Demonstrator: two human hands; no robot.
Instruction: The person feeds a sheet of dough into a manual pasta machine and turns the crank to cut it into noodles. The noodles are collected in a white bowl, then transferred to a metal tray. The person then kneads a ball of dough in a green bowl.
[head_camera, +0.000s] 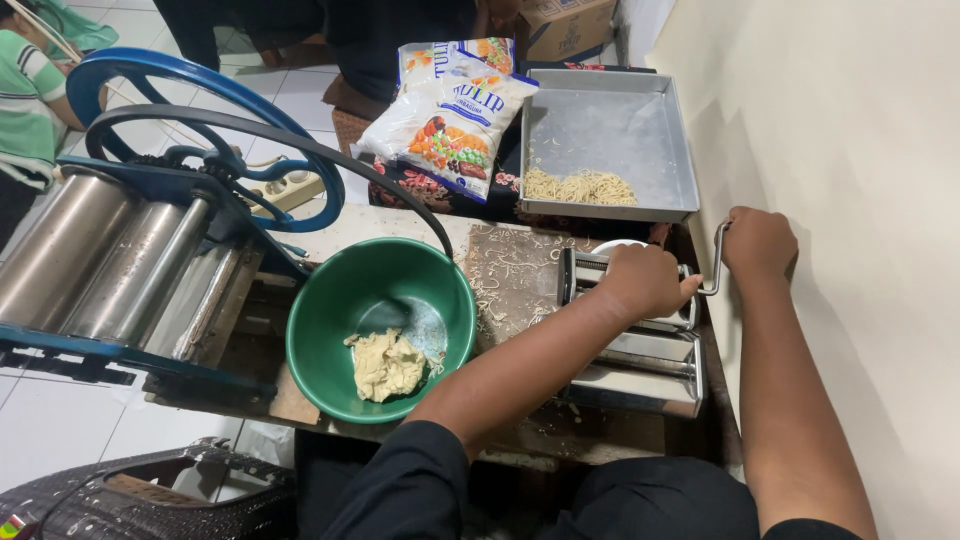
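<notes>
- Head view – we see the right hand clenched round the crank handle of the small pasta machine; the crank sticks out on the wall side, so that arm runs along the wall to reach it.
- Left hand sits fisted on top of the machine, over the rollers – we judge it steadies the body against the cranking; whether it grips dough underneath, we cannot tell.
- Machine sits at the right end of the wooden bench, just in front of the metal tray, where a heap of cut noodles lies at the near edge – short carry from the cutter.
- Green bowl with a lump of dough stands just left of the machine, within the left arm's reach.
- Flour bags lie behind the bowl, beside the tray.
- Big blue roller mill takes the left end, well apart from both hands; noodle scraps litter the board between.
</notes>
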